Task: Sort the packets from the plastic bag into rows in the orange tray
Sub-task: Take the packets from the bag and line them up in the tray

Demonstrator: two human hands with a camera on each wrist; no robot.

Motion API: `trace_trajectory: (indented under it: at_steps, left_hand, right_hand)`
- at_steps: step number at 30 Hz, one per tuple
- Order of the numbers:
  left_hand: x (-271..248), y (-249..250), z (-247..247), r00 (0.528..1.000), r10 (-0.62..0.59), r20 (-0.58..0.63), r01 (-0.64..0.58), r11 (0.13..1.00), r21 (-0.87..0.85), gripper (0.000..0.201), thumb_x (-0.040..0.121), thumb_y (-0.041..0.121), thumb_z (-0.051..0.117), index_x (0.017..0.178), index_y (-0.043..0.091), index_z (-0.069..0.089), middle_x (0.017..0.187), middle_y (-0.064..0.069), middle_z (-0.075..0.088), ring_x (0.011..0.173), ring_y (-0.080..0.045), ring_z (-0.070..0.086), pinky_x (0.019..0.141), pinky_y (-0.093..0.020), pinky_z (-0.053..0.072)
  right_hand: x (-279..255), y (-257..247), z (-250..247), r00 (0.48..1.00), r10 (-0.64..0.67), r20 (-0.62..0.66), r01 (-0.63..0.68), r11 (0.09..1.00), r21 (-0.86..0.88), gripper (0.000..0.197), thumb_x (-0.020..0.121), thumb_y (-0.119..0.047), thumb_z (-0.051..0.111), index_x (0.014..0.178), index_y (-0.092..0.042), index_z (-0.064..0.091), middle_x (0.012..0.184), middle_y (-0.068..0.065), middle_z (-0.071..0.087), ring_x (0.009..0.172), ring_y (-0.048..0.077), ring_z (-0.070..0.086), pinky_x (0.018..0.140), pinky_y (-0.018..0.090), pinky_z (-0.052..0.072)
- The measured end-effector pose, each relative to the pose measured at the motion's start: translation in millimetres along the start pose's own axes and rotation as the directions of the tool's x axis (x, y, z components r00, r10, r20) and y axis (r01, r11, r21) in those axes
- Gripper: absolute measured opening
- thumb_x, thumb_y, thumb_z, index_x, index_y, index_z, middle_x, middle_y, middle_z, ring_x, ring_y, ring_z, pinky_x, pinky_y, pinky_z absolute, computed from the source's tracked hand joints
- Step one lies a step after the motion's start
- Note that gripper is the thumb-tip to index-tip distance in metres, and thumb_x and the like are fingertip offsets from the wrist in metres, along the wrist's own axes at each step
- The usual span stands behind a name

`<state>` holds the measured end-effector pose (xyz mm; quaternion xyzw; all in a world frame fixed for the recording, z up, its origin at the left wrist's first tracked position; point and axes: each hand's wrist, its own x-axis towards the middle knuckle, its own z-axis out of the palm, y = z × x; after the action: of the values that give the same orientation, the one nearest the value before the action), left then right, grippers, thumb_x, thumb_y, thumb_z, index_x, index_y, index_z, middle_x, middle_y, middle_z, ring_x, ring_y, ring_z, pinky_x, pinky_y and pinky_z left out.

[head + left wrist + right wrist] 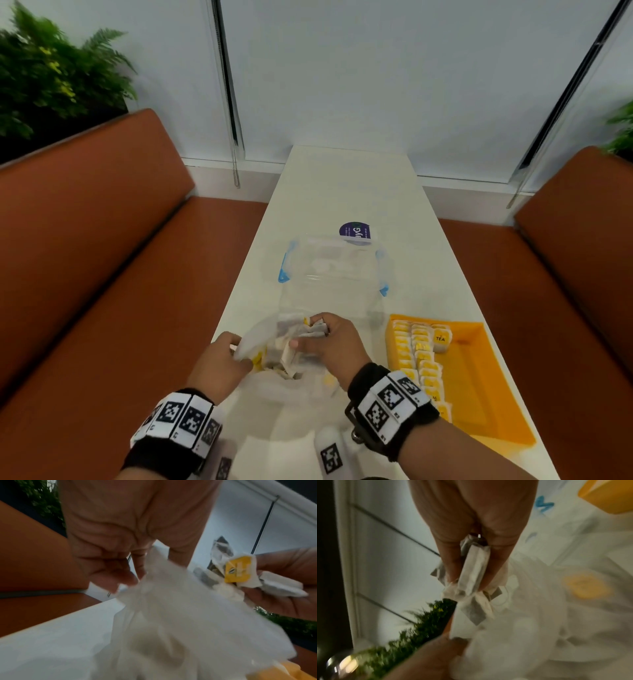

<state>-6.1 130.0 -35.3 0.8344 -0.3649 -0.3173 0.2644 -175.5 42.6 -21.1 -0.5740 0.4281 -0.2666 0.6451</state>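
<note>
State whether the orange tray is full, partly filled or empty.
Partly filled. Tea packets stand in rows along the left side of the orange tray; its right side shows bare orange floor.

1. Left hand (219,368): fingers curled, pinching the edge of the plastic bag (171,615); wrist wears a marker band.
2. Right hand (329,342): fingers and thumb closed round a bunch of packets (472,573); wrist wears a marker band, forearm angled inward.
</note>
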Motion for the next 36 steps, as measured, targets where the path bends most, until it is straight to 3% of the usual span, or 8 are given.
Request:
trace_trajectory:
  at_steps: [3, 7, 12, 16, 20, 25, 31, 36]
  left_hand:
    - [-6, 6, -9, 0.982, 0.111, -0.155, -0.107, 0.994, 0.031, 0.052, 0.076, 0.024, 0.073, 0.122, 0.018, 0.051, 0.121, -0.007, 0.052, 0.113, -0.025, 0.050, 0.095, -0.040, 0.043]
    - [-34, 61, -16, 0.918, 0.219, -0.330, -0.354, 0.827, -0.437, 0.020, 0.086, 0.029, 0.061, 0.103, 0.034, 0.052, 0.122, 0.002, 0.052, 0.116, -0.018, 0.050, 0.093, -0.032, 0.041]
    - [-54, 114, 27, 0.900, 0.294, 0.322, 0.189, 0.401, -0.896, 0.066, 0.079, 0.068, 0.031, 0.127, 0.027, 0.052, 0.125, -0.008, 0.061, 0.111, -0.026, 0.059, 0.082, -0.046, 0.050]
    - [-68, 133, 70, 0.825, 0.415, 0.385, 0.329, 0.201, -0.923, 0.065, 0.077, 0.060, 0.037, 0.116, 0.014, 0.063, 0.121, -0.015, 0.064, 0.106, -0.030, 0.063, 0.086, -0.052, 0.049]
    - [-71, 146, 107, 0.856, 0.333, 0.395, 0.345, 0.201, -0.917, 0.050, 0.070, 0.026, 0.061, 0.115, 0.005, 0.060, 0.102, -0.018, 0.067, 0.086, -0.026, 0.069, 0.071, -0.041, 0.056]
    - [-66, 153, 138, 0.885, 0.270, 0.378, 0.360, 0.118, -0.926, 0.029, 0.079, 0.013, 0.057, 0.108, 0.010, 0.061, 0.085, -0.011, 0.070, 0.070, -0.018, 0.071, 0.056, -0.028, 0.057]
    - [-61, 161, 151, 0.887, 0.279, 0.368, 0.360, 0.083, -0.929, 0.026, 0.078, 0.016, 0.057, 0.102, 0.009, 0.063, 0.094, -0.013, 0.068, 0.076, -0.021, 0.067, 0.063, -0.029, 0.057]
    - [-58, 162, 164, 0.883, 0.280, 0.377, 0.388, 0.016, -0.921, 0.029, 0.086, 0.016, 0.050, 0.112, 0.004, 0.059, 0.092, -0.015, 0.068, 0.075, -0.020, 0.069, 0.064, -0.030, 0.058]
  right_hand:
    - [-9, -19, -14, 0.997, 0.019, 0.079, -0.036, 0.976, 0.213, 0.031, 0.074, 0.011, 0.069, 0.067, -0.011, 0.049, 0.069, 0.010, 0.057, 0.063, 0.018, 0.062, 0.062, 0.029, 0.052]
    - [-17, -51, -39, 0.990, 0.025, 0.142, -0.079, 0.918, 0.389, 0.028, 0.079, 0.009, 0.065, 0.077, -0.014, 0.049, 0.068, 0.004, 0.065, 0.059, 0.017, 0.066, 0.052, 0.026, 0.053]
    - [-28, -72, -68, 0.980, -0.005, 0.200, -0.080, 0.905, 0.417, 0.025, 0.077, 0.000, 0.071, 0.095, -0.004, 0.054, 0.086, 0.015, 0.066, 0.072, 0.026, 0.066, 0.060, 0.031, 0.057]
    - [-38, -51, -81, 0.998, -0.070, -0.002, 0.070, 0.990, 0.122, 0.032, 0.065, -0.013, 0.075, 0.085, -0.009, 0.051, 0.087, 0.022, 0.060, 0.082, 0.028, 0.062, 0.072, 0.039, 0.050]
    - [-45, -32, -88, 0.959, -0.281, -0.029, 0.253, 0.900, -0.356, 0.006, 0.074, -0.014, 0.059, 0.069, -0.014, 0.056, 0.064, 0.002, 0.062, 0.062, 0.004, 0.061, 0.055, 0.033, 0.050]
    - [-53, -17, -115, 0.955, -0.298, 0.011, 0.261, 0.815, -0.518, 0.035, 0.068, -0.026, 0.059, 0.101, -0.018, 0.052, 0.102, 0.007, 0.053, 0.097, 0.017, 0.055, 0.079, 0.031, 0.051]
    - [-62, -20, -152, 0.972, -0.218, 0.090, 0.233, 0.941, -0.244, 0.061, 0.071, -0.005, 0.078, 0.120, -0.022, 0.046, 0.106, -0.001, 0.051, 0.085, 0.004, 0.051, 0.069, 0.014, 0.045]
    - [-58, -17, -171, 0.982, -0.187, 0.002, 0.187, 0.982, -0.026, 0.050, 0.074, -0.007, 0.078, 0.110, -0.028, 0.050, 0.100, -0.002, 0.052, 0.089, 0.011, 0.053, 0.077, 0.030, 0.052]
